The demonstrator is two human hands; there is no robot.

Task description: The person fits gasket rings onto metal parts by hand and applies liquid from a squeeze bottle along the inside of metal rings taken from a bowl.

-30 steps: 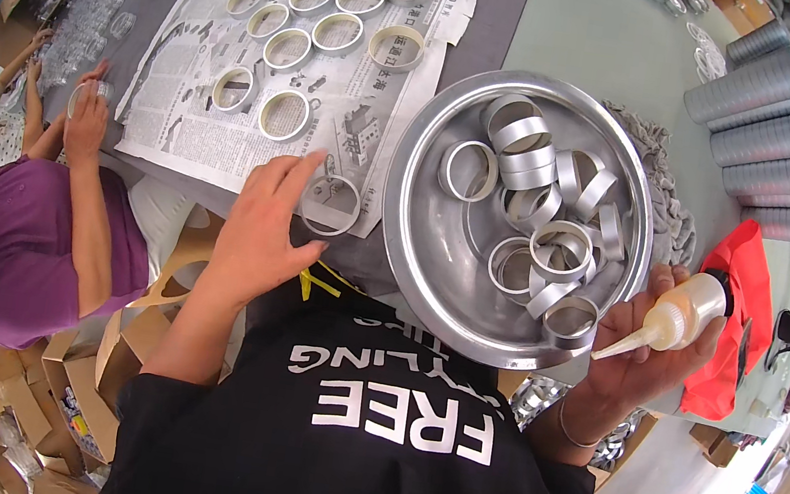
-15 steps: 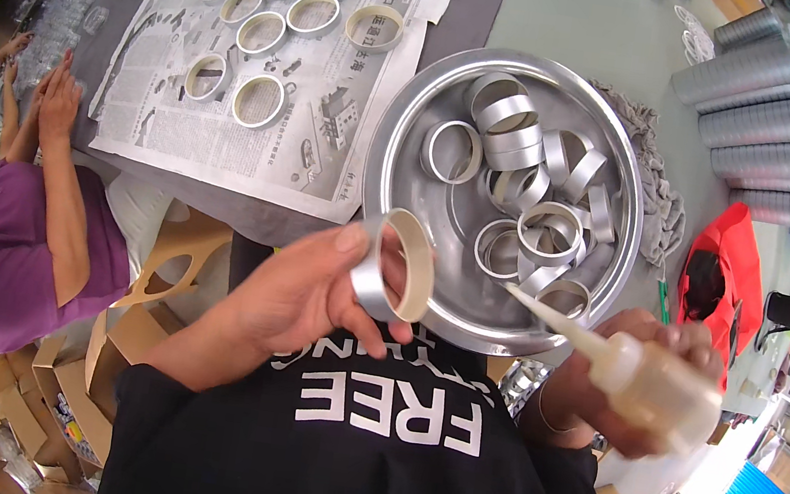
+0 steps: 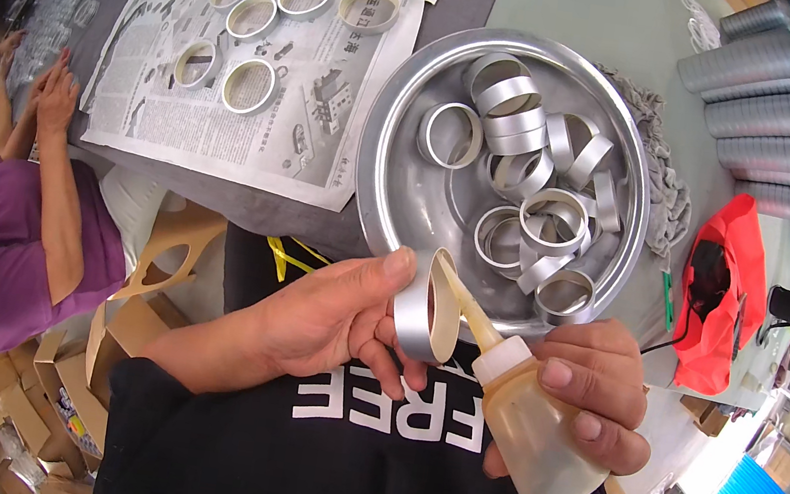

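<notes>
A silver ring (image 3: 414,322) with a cream inner face is held upright by my left hand (image 3: 329,324), thumb on its upper edge and fingers below. My right hand (image 3: 597,392) is wrapped round a squeeze bottle (image 3: 540,439) of translucent plastic with a white collar and a long tapered nozzle. The bottle tilts up to the left, and its nozzle tip lies at the ring's upper inner edge; whether it touches, I cannot tell. Just beyond both hands stands a round metal basin (image 3: 382,159) with several loose silver rings (image 3: 451,136) piled in it.
Several rings (image 3: 250,86) stand spaced out on a newspaper (image 3: 299,173) at the left. A grey cloth (image 3: 664,199) lies right of the basin, near a red bag (image 3: 731,264). Stacked silver tubes (image 3: 781,160) are at the far right. Another person in purple (image 3: 31,246) sits left.
My right hand has brought the bottle left, so its nozzle now meets the ring's opening. My left hand has shifted slightly right and turned the ring more edge-on.
</notes>
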